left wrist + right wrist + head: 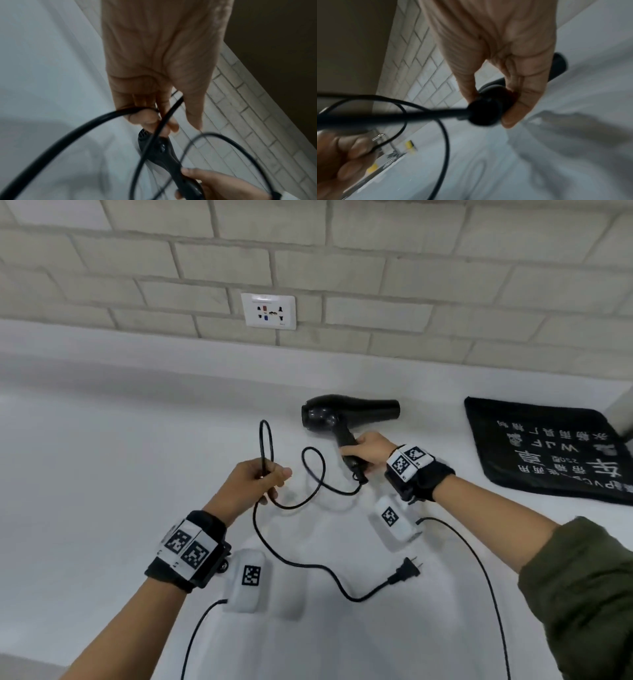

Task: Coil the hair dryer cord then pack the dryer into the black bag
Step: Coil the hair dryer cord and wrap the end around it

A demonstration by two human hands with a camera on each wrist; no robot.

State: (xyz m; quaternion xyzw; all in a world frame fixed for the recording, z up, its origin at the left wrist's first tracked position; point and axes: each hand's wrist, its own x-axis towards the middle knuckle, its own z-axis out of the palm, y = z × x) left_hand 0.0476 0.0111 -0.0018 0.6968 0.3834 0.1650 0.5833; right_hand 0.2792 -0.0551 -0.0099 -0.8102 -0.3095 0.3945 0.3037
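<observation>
Right hand [371,451] wraps its grip round the handle of the black plastic hair dryer [346,416], held above the white desk [102,474]. Left hand [255,479] pinches a loop of the thin black cord [291,559]; we see its plug [406,571] lying on the desk. Flat black fabric bag [548,450] with white print lies far right.

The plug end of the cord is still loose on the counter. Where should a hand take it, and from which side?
Grip the plug by its moulded black body, coming from above. It lies flat on the white counter with prongs pointing right, so the fingers should probably pinch its sides behind the prongs, where the cord enters.
</observation>
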